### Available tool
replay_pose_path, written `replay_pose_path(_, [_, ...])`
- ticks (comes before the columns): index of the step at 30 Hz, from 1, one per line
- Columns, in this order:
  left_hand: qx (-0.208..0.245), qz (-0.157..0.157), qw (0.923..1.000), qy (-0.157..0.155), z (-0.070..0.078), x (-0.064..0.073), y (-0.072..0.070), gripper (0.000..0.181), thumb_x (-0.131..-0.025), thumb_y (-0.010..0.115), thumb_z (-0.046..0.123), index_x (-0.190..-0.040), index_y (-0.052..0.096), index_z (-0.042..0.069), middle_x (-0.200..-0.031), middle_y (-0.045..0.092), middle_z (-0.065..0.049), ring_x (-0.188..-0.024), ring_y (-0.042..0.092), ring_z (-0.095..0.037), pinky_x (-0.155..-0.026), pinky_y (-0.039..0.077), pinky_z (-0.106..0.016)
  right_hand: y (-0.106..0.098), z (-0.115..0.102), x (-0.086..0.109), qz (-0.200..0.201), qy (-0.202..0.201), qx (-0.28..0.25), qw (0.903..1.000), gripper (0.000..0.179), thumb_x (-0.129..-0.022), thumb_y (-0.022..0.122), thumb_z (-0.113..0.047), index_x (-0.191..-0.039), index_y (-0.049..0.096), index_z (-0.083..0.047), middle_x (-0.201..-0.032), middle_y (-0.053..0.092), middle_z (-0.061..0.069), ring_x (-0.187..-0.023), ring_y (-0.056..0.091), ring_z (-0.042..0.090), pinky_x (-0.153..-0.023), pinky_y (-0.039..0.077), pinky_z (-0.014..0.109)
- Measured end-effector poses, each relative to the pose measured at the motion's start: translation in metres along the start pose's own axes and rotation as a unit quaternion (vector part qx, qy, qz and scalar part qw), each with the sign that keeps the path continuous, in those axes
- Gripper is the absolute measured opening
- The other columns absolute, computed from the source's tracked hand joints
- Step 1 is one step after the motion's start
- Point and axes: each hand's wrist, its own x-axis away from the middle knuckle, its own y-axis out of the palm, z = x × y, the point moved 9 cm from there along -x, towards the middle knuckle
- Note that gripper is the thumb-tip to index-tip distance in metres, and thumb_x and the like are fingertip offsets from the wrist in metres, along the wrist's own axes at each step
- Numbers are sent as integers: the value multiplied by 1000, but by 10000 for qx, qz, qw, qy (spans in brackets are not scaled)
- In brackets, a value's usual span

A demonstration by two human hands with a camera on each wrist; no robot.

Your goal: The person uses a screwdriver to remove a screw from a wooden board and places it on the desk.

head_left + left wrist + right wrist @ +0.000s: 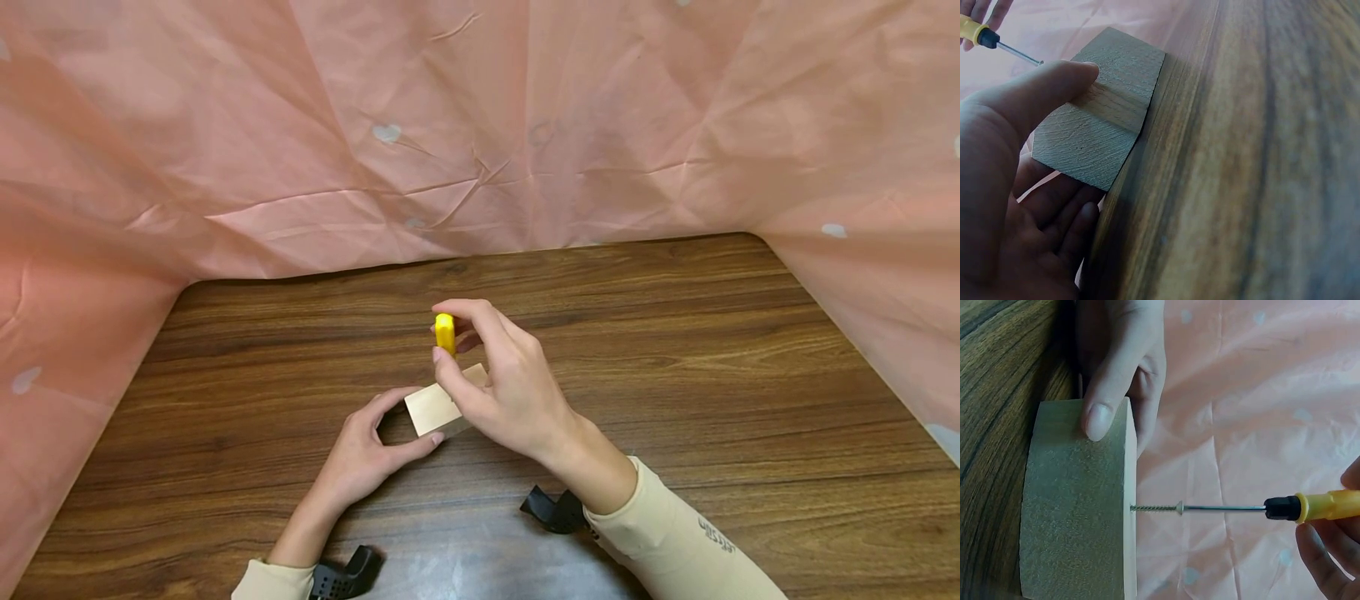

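A pale wooden block (433, 410) lies on the table, and my left hand (360, 454) grips its left end between thumb and fingers. In the right wrist view a screw (1157, 508) stands upright in the block's top face, most of its thread exposed. The tip of a screwdriver (1225, 508) with a yellow handle, black collar and thin metal shaft meets the screw head in line with it. My right hand (510, 379) pinches the yellow handle above the block. In the head view this hand hides the screw and part of the block.
The brown wood-grain table (712, 358) spreads around both hands. A pink cloth (480, 125) with pale hearts hangs along its back and sides. Black wrist mounts sit at the left sleeve (273, 581) and the right sleeve (675, 525).
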Motion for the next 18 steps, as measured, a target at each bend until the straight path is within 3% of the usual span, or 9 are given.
replay_pose_path(9, [15, -22, 10000, 22, 0, 0, 0, 53, -84, 94, 38, -132, 72, 35, -126, 76, 10, -123, 66, -16, -114, 45, -52, -1, -4, -1, 76, -313, -50, 9995, 34, -91, 82, -4, -123, 69, -1, -96, 67, 6, -89, 71, 16, -82, 61, 23])
replay_pose_path(14, [4, -6, 10000, 39, 1, 0, 0, 52, -83, 95, 38, -131, 72, 35, -124, 76, 10, -121, 66, -15, -113, 45, -51, -1, -2, -1, 64, -130, -177, 9997, 40, -91, 80, -1, -128, 65, 1, -99, 70, 7, -91, 72, 17, -81, 62, 22])
replay_pose_path(18, [7, -5, 10000, 20, 0, 0, 0, 52, -83, 95, 38, -130, 73, 35, -123, 76, 10, -120, 66, -15, -112, 45, -51, -1, 0, -1, 64, 47, -197, 9998, 36, -91, 80, -3, -122, 62, 1, -99, 72, 7, -92, 72, 18, -81, 62, 23])
